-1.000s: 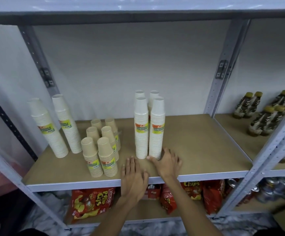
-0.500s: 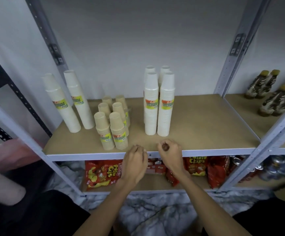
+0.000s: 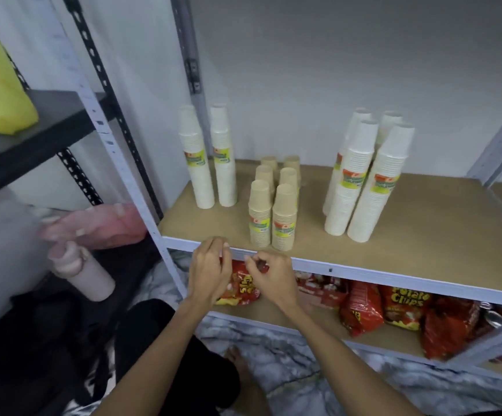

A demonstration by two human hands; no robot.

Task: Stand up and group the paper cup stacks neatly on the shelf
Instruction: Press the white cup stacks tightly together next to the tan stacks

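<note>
Grey-white matte wall (image 3: 333,70) behind; veined marble-pattern floor (image 3: 303,370) below. Pale grey steel-angle shelving carrying a tan fibreboard shelf (image 3: 423,235), flat and unfinished, edged by a white front rail (image 3: 363,274).

Standing on that board, all upright and mouth-down:
- four tall white cup stacks (image 3: 360,181), right of centre, packed close in a two-by-two block, ribbed by the nested rims, each banded with a green-yellow label;
- two tall white cup stacks (image 3: 225,175), rear left, side by side near the upright post, same labels;
- six short brown cup stacks (image 3: 284,217), between the two white groups, in two rows running front to back, front pair close to the rail.

Lower bay: red crinkled chip bags (image 3: 402,304), lying in a row.

Left hand (image 3: 209,268): back toward the camera, fingers curled in toward the thumb, fingertips at the front rail just left of the brown stacks; nothing visible in the grip.

Right hand (image 3: 273,277): just beside the left, slightly below the rail, fingers curled, thumb and forefinger nearly meeting; contents of the pinch not determinable through blur.

Both hands apart from every cup stack.
</note>
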